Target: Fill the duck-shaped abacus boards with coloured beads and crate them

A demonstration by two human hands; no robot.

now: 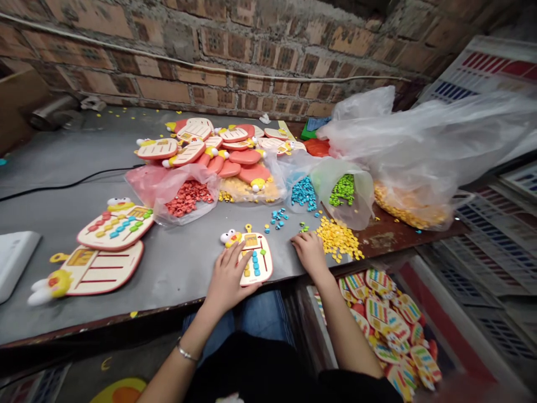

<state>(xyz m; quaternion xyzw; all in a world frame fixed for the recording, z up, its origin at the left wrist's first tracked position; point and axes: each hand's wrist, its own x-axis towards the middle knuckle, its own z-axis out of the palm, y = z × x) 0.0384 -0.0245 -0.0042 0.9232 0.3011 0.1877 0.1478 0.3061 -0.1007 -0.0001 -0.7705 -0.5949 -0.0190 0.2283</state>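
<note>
My left hand (226, 277) grips the left side of a small cream counting board (263, 267) with a duck-like head, fingers over its face and thumb at its lower edge. Yellow and blue pieces sit in its slots, and a single green piece (263, 252) is in the right slot. My right hand (311, 254) rests on the table just right of the board, fingers bent and slightly apart, with nothing visible in them. Close to its fingertips lie loose green pieces (304, 227), blue pieces (277, 219) and a heap of yellow pieces (340, 238).
Behind stand bags of red pieces (188, 198), blue pieces (304, 193) and green pieces (343, 190), before a pile of boards (191, 152). Two boards (113, 228) overlap at left. Below right, a crate (444, 330) holds many boards. A brick wall (251, 61) closes the back.
</note>
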